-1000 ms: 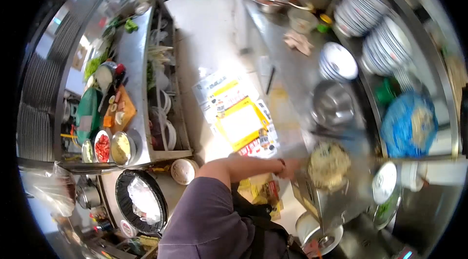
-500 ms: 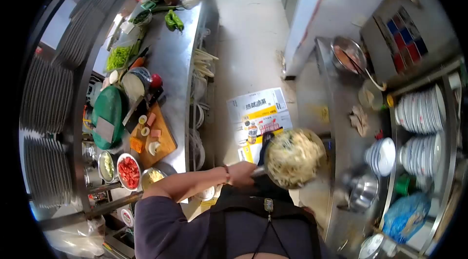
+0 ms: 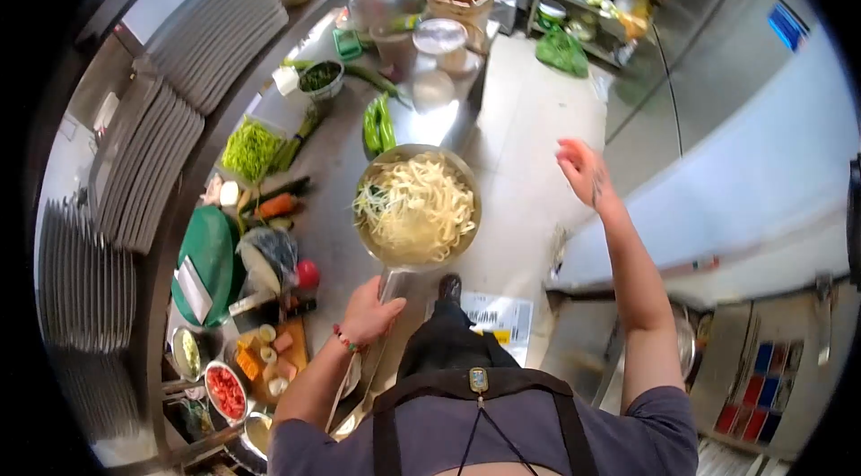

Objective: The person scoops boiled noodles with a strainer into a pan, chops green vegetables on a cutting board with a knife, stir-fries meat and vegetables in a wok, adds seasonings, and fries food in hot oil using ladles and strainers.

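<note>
My left hand [image 3: 366,313] is closed around the handle of a round metal pan [image 3: 391,262]. Thick pale noodles [image 3: 438,205] fill the pan, with thin white sprouts and a bit of green at its left side. The pan is over the right edge of the steel counter [image 3: 336,234], just in front of some long green peppers [image 3: 378,125]. Out to the right, above the floor, my right hand [image 3: 583,169] is raised with its fingers loosely bent and apart from any object; nothing shows in it.
Along the counter's left lie a green round board [image 3: 208,247], a carrot [image 3: 276,206], a red bowl of chopped tomato [image 3: 225,391] and a cutting board [image 3: 293,338]. Stacked plates [image 3: 85,270] line the far left. A green bag [image 3: 562,52] sits on the floor ahead.
My left hand has carried the pan of noodles forward and left, from over the floor to the counter's edge. My right arm has come into view. The view has turned left.
</note>
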A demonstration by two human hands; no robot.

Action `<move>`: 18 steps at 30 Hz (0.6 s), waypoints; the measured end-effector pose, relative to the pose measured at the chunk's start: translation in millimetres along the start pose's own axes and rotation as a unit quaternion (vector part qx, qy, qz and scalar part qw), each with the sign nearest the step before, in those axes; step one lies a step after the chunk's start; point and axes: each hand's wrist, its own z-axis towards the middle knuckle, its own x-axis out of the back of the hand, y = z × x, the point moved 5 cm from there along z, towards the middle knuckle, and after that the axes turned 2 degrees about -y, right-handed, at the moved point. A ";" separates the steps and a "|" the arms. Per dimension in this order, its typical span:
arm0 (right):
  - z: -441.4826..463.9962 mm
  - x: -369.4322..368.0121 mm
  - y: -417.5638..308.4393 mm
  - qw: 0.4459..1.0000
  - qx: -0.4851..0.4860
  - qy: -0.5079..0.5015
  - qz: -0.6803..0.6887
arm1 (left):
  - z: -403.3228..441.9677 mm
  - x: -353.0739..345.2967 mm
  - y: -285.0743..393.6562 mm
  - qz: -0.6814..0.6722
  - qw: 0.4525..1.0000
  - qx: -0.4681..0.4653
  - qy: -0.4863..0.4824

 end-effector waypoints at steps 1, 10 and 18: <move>56.8 -7.5 -3.5 1.000 0.028 -0.001 0.000 | 16.6 13.5 18.3 -0.011 1.000 0.020 0.017; 379.6 -106.7 59.9 0.989 -0.014 -0.092 -0.116 | 188.5 88.9 69.6 -0.093 0.990 0.074 0.079; 465.7 -148.6 105.1 0.989 0.024 -0.004 -0.144 | 180.5 56.0 100.5 -0.198 0.956 0.132 0.173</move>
